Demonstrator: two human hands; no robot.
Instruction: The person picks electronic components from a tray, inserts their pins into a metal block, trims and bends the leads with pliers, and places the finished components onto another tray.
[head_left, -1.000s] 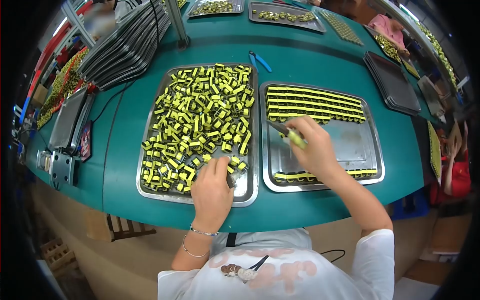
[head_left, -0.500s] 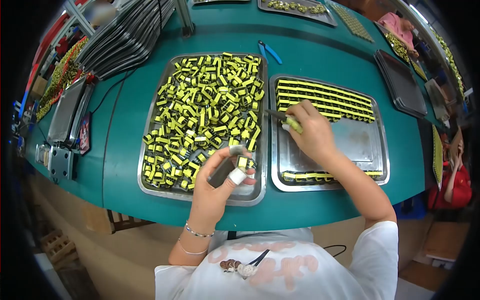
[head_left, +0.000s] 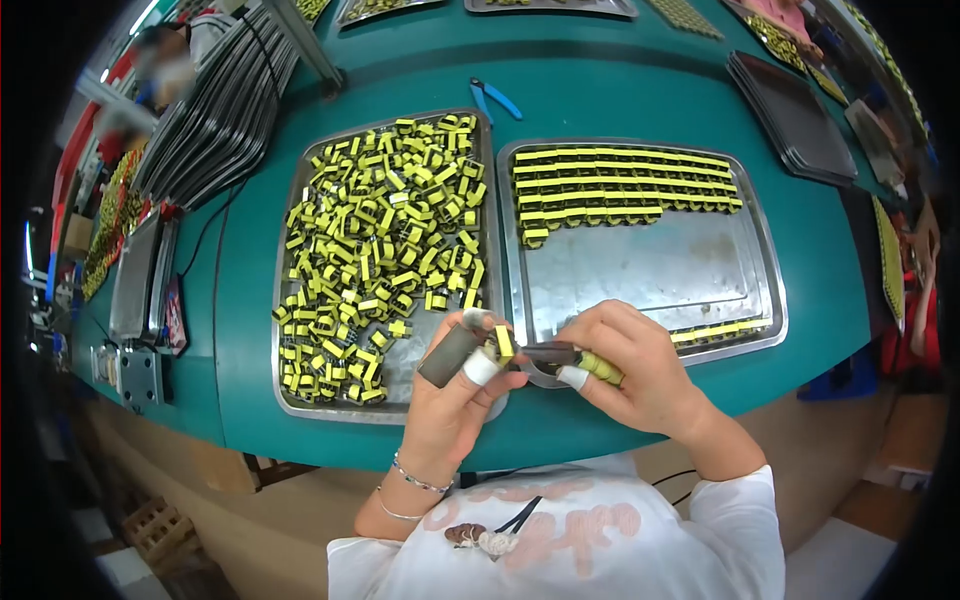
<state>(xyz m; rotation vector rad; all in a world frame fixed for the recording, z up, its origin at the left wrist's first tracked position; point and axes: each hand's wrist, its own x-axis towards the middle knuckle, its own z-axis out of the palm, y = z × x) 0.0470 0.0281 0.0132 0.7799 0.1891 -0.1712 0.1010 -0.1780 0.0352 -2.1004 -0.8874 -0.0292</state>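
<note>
Green counter (head_left: 640, 100) is filling most of the view. Stacked dark trays (head_left: 205, 125) are leaning at the far left; a flatter dark stack (head_left: 795, 125) is lying far right. Two metal trays are sitting side by side in the middle. Right tray (head_left: 640, 275) is holding neat yellow-and-black rows (head_left: 625, 178) along its far side, plus a near row (head_left: 720, 331) along the near edge, running partly behind the right hand. Left tray (head_left: 425, 330) is holding a jumbled heap (head_left: 385, 235) of similar parts, with bare metal showing at its near right.

Right hand (head_left: 640, 370) is hovering by the right tray's near left corner, its fingers gripping a dark-tipped tool (head_left: 592, 364) with a yellow-green wrapped handle. Left hand (head_left: 450, 405) is hovering over the left tray's near right corner, thumb and fingers pinching one yellow-and-black part (head_left: 504, 343) upright. Dark flat block (head_left: 449, 357) is resting against the same hand. White wraps are covering both thumb tips. Blue-handled cutters (head_left: 497, 99) are lying beyond the trays. Tool tip is pointing at the pinched part; contact is looking likely but too small to confirm.
</note>
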